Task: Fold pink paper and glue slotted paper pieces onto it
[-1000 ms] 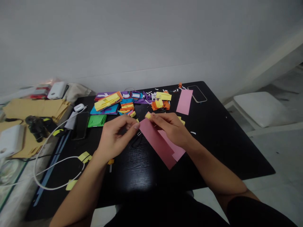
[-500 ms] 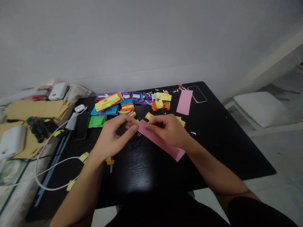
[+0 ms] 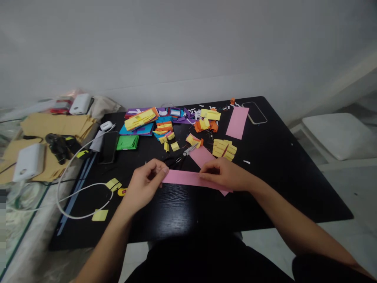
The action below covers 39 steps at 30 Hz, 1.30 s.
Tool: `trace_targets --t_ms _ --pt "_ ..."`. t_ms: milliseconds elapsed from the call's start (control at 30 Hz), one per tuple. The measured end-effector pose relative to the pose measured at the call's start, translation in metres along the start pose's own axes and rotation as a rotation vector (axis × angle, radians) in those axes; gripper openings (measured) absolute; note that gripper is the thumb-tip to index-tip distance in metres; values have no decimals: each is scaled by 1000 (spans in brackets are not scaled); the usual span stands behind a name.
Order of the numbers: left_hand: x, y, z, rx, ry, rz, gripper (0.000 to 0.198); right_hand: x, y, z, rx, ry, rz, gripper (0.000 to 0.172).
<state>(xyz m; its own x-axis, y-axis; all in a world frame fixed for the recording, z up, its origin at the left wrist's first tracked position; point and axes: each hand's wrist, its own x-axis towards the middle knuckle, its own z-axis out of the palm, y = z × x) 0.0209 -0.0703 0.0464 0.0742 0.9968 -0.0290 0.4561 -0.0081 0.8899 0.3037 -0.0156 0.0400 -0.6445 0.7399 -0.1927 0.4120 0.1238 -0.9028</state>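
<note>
A pink paper strip (image 3: 182,177) stretches level between my two hands, above the near middle of the table. My left hand (image 3: 149,180) pinches its left end between thumb and fingers. Farther along the strip, my right hand (image 3: 222,175) is closed on it, fingers over the upper edge. Behind and partly under it lies another pink paper piece (image 3: 203,157), its lower part hidden by the strip and my right hand. Scissors (image 3: 184,154) rest just beyond the strip, blades angled up to the right. Yellow cut paper pieces (image 3: 220,147) lie past my right hand.
The black table (image 3: 282,177) holds folded colored papers (image 3: 141,120), green paper (image 3: 127,142), a pink sheet (image 3: 238,122), a phone case (image 3: 255,114) and a dark phone (image 3: 108,147). A white cable (image 3: 59,184) loops at left. Brown envelopes (image 3: 59,124) and a white stool (image 3: 335,133) flank it.
Both hands have come nearer to me and spread apart, with the pink strip now level between them. The scissors and the second pink piece have come into fuller view.
</note>
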Motion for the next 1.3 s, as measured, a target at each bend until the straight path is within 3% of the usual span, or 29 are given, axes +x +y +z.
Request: trace_targets --t_ms 133,300,400,567,633,733,800,900,1033,1300 --pt "-20 -26 14 13 -48 24 28 -4 19 10 -50 -90 20 21" --pt "-30 -47 28 6 -205 79 18 4 30 27 -166 -229 -57 15" --pt "-30 -58 31 114 -206 157 18 7 36 37 -334 -156 -66 10" --pt "-29 -74 38 240 -158 246 18 -1 48 62 -522 57 -57 24" --pt "-30 -80 42 251 -144 255 18 -6 54 70 -601 124 -141 23" --pt "-33 -86 48 289 -112 267 19 -12 63 79 -730 195 -385 27" --pt "-36 -86 51 391 -68 308 19 -15 69 83 -752 187 -474 32" --pt "-45 -83 58 559 0 429 21 -18 73 87 -748 155 -470 34" --pt "-60 -79 73 569 -31 561 30 -20 73 90 -732 156 -439 35" --pt "-65 -79 77 621 -76 564 30 -26 73 87 -736 136 -475 31"
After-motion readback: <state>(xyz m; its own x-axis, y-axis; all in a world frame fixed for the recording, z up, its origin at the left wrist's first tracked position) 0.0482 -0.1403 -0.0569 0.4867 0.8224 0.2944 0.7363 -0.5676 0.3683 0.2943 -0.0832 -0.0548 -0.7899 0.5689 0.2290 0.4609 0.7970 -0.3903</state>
